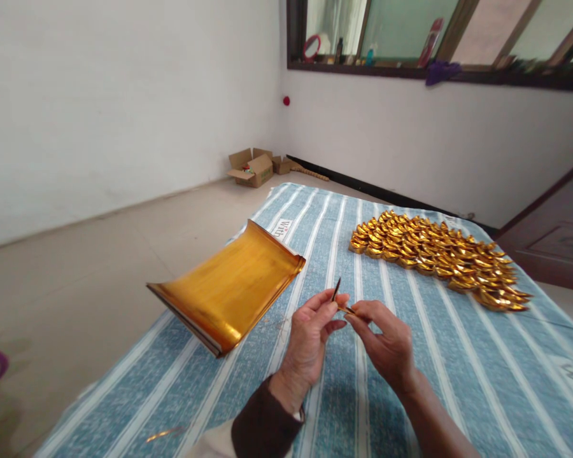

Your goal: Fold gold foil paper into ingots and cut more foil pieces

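Head view, looking down over the table: both hands meet above the striped cloth (310,388), fingertips close together, working at one small folded gold piece (336,291). From where I stand, the left hand (308,334) reaches up from the lower middle, its back turned toward the wearer, wrist just clear of a dark cuff (266,420). Its thumb and forefinger are closed on the piece, whose dark, pointed tip sticks up past them; the other fingers curl loosely beneath. The right hand (386,340) comes in from the lower right on a bare forearm, wrist bent so that the knuckles face up and the fingers aim left. Thumb and bent forefinger pinch the piece's near right end, so both grips are closed on the same thing. Exactly how it is folded I can't tell; the fingers cover too much of it.

Left of the hands, well apart from them, lies a stack of gold sheets (226,283) with curled edges. Over on the far right sit rows of boat-shaped gold pieces (427,251), packed tightly together. A thin gold scrap (162,434) lies near the cloth's lower left.
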Action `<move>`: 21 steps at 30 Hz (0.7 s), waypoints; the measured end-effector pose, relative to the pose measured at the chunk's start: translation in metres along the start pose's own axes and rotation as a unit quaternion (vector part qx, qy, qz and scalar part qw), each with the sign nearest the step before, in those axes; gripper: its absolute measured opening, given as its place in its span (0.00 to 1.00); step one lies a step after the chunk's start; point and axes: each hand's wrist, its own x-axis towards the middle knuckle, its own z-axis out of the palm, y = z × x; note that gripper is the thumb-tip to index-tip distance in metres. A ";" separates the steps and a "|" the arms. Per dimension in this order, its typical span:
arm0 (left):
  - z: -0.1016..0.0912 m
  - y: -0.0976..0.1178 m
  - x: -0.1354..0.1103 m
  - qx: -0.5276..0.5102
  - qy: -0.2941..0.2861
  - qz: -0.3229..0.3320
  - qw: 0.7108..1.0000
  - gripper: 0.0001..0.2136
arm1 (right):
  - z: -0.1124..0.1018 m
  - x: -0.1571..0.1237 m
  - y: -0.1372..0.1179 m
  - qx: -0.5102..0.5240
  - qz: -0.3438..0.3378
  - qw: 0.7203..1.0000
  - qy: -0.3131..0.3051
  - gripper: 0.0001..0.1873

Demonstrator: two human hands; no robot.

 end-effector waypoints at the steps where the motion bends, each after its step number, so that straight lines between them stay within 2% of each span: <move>1: 0.000 0.000 0.000 -0.001 0.001 -0.002 1.000 0.17 | 0.000 0.000 0.000 0.000 -0.001 1.000 0.000 0.06; 21: 0.000 0.001 -0.001 -0.011 -0.002 -0.002 1.000 0.17 | -0.001 0.001 -0.001 0.000 -0.005 1.000 0.006 0.05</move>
